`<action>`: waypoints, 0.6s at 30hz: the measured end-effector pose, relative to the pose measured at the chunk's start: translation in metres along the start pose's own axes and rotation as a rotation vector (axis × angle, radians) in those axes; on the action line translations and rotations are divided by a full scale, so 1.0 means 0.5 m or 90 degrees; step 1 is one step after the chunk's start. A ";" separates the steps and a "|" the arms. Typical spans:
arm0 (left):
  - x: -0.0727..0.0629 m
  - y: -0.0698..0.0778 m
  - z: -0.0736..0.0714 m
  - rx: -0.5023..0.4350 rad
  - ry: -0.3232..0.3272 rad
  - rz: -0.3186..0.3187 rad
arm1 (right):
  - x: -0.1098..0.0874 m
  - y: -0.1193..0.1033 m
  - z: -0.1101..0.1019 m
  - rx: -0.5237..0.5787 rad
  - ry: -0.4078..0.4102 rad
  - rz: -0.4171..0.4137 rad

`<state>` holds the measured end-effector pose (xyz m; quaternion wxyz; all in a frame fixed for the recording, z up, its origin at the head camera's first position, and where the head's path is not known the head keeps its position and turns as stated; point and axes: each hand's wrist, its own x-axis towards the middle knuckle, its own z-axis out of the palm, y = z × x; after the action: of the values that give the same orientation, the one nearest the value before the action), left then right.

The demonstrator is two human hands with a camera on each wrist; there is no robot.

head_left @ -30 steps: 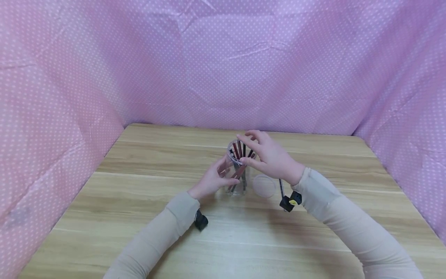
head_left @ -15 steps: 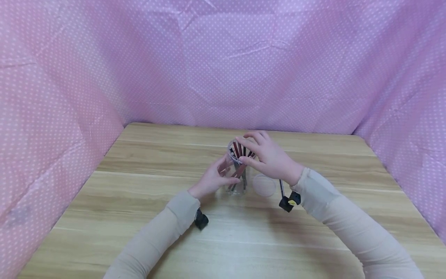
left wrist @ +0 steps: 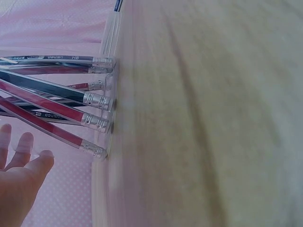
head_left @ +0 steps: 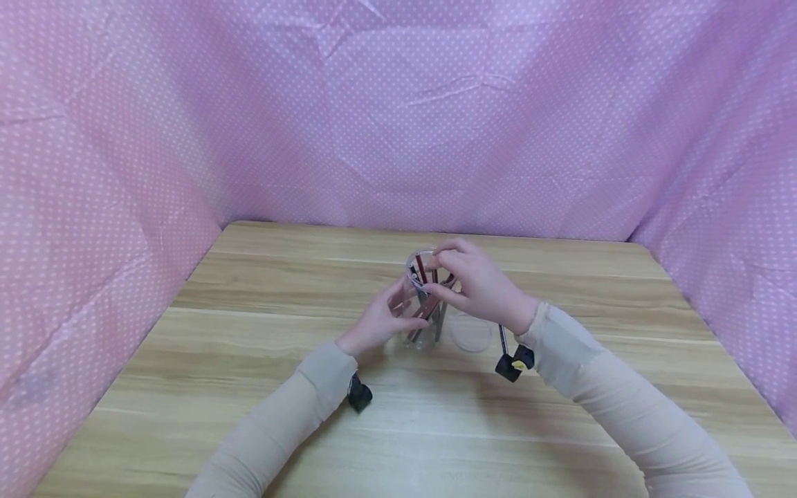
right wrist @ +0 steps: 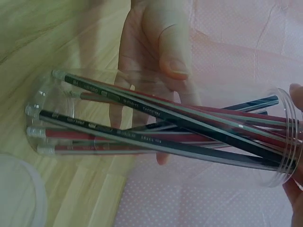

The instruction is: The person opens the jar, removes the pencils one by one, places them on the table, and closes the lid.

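Note:
A tall clear plastic jar (head_left: 425,344) stands upright on the table with several red and black striped pencils (right wrist: 161,141) leaning inside. My left hand (head_left: 380,318) grips the jar's side, thumb in front and fingers behind. Over the jar's mouth, my right hand (head_left: 482,283) pinches pencils at their upper ends, its thumb at the near side of the rim. Its fingers hide part of the opening. In the left wrist view, the pencils' silver-banded lower ends (left wrist: 97,101) rest at the jar's bottom.
Right of the jar lies a round clear lid (head_left: 471,333) on the wooden table (head_left: 373,443). A dark pencil (head_left: 503,339) lies beside the lid, partly hidden by the right wrist's black camera (head_left: 508,368). Pink dotted cloth (head_left: 398,138) surrounds the table.
The right hand's fingers have curled inward over the jar's mouth, and pencils there have shifted closer together under them. The left hand and the jar have stayed in place.

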<state>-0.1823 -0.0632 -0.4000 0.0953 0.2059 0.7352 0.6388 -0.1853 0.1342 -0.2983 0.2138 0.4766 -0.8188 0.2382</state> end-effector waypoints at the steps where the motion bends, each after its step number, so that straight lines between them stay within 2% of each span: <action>1: -0.001 0.000 0.001 0.001 0.000 0.003 | 0.000 -0.002 0.000 0.006 -0.010 0.007; 7: -0.004 0.003 0.003 0.002 0.002 0.000 | -0.002 -0.011 -0.007 0.035 -0.072 0.057; 13: -0.007 0.004 0.007 -0.004 0.000 -0.002 | -0.004 -0.011 -0.012 0.077 -0.081 0.041; 18: -0.010 0.002 0.009 -0.011 0.000 0.003 | -0.008 -0.006 -0.014 0.110 -0.068 0.006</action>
<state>-0.1760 -0.0610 -0.4004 0.0958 0.2071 0.7291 0.6453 -0.1800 0.1400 -0.2947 0.1266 0.5016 -0.8075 0.2834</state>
